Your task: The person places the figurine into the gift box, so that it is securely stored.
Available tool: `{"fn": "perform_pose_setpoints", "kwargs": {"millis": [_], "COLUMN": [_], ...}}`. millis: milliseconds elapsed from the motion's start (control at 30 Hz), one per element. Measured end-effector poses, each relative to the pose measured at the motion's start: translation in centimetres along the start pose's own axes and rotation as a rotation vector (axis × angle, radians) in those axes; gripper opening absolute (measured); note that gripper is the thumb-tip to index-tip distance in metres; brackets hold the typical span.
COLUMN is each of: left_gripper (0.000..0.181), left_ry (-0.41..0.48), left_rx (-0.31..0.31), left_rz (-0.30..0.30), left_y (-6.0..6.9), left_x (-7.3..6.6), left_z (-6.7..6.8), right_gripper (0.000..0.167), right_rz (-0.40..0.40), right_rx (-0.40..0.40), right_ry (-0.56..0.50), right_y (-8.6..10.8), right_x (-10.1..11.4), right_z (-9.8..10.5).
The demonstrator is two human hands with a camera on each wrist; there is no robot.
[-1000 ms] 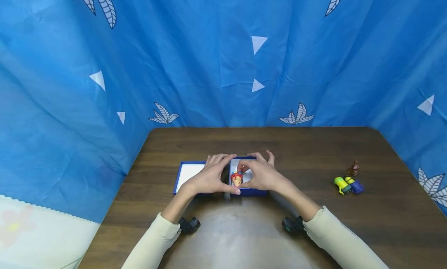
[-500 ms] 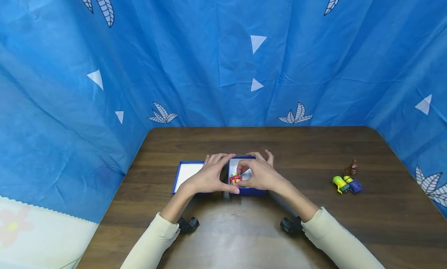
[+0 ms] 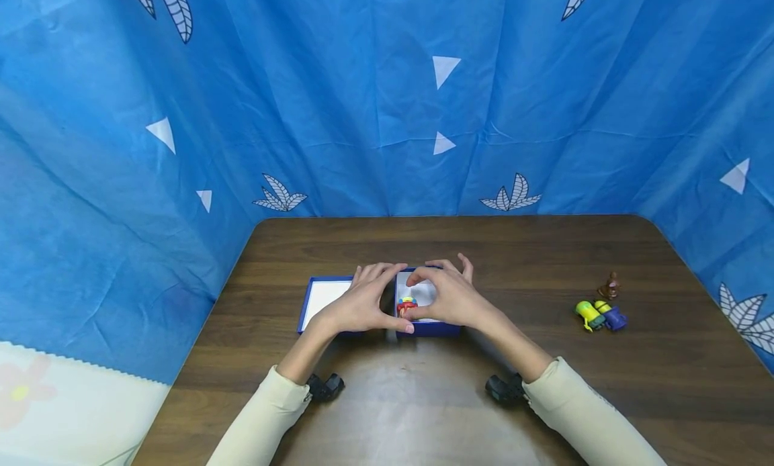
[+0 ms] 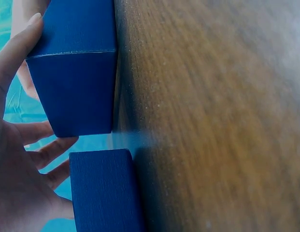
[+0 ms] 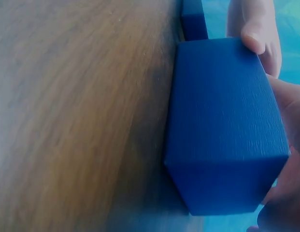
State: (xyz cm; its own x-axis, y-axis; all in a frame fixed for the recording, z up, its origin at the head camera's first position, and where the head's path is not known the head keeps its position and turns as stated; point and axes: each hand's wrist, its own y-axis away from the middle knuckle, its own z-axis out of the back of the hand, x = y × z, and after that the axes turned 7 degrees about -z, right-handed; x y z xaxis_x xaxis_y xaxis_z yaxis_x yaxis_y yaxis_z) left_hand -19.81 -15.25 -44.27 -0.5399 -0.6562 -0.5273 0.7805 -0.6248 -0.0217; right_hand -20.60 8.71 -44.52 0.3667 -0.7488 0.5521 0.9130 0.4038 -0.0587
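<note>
One red toy figure [image 3: 407, 306], inside the blue box [image 3: 437, 330], left end; long axis, I can't tell. Right hand [image 3: 450, 301], nearer: forefinger and thumb parted, figure by the thumb tip. Left hand [image 3: 355, 311]: gripping the box's left end.
</note>
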Motion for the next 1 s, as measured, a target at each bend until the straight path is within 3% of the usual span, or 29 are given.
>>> {"fn": "perform_pose_setpoints", "kwargs": {"millis": [267,500,767,1000], "left_gripper": [0.12,0.122,0.122,0.122], "left_ry": [0.002,0.009,0.028,0.026], "left_rx": [0.001,0.0,0.003,-0.006], "left_rz": [0.011,0.029,0.037,0.023], "left_y": [-0.2,-0.2,-0.1,-0.1], "left_x": [0.0,0.0,0.1,0.0], "left_z": [-0.2,-0.2,-0.3,-0.2], "right_gripper": [0.049,0.046,0.049,0.053], "right_rz": [0.079,0.095,0.037,-0.051], "right_rx": [-0.028,-0.056,-0.063,-0.071], "right_ry": [-0.127,-0.201,-0.233,-0.26], "right_y": [0.6,1.7,3.2,4.5], "right_x": [-1.4,-2.7,-4.8,-6.7], "right_z": [1.3,2.8,4.4,6.9]}}
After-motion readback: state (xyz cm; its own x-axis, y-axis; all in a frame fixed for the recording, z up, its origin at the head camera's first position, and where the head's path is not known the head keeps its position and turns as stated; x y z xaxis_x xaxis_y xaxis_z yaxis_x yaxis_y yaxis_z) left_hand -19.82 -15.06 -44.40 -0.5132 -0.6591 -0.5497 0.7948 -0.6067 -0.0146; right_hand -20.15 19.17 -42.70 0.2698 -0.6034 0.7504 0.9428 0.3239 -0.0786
